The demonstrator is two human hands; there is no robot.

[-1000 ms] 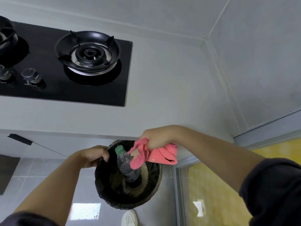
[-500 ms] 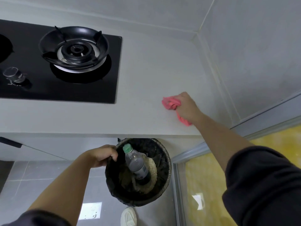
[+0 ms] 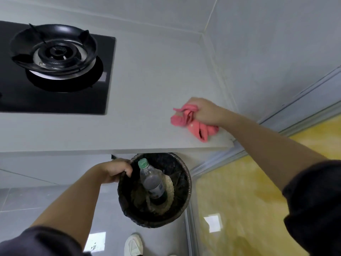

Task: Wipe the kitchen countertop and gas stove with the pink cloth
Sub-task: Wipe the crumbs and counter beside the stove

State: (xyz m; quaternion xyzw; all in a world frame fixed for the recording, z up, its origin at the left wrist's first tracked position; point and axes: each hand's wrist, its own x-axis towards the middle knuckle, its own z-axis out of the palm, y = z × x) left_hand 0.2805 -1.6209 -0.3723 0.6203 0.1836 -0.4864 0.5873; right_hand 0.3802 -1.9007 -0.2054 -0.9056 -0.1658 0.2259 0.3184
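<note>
My right hand (image 3: 204, 111) grips the bunched pink cloth (image 3: 193, 124) and holds it against the pale grey countertop (image 3: 147, 89), near its front right corner. The black gas stove (image 3: 55, 71) with one round burner lies at the left of the counter, well away from the cloth. Below the counter edge, my left hand (image 3: 114, 170) holds the rim of a black trash bin (image 3: 155, 191), fingers curled over the rim.
Inside the bin stands a plastic bottle (image 3: 151, 182) with a green cap, among other waste. Grey tiled walls meet at the back right corner. A metal-framed yellow panel (image 3: 239, 182) is on the right. A white shoe (image 3: 133, 244) shows on the grey floor.
My right hand carried the pink cloth from above the bin up onto the countertop, then drew it toward the front right edge. My left hand kept its hold on the bin rim.
</note>
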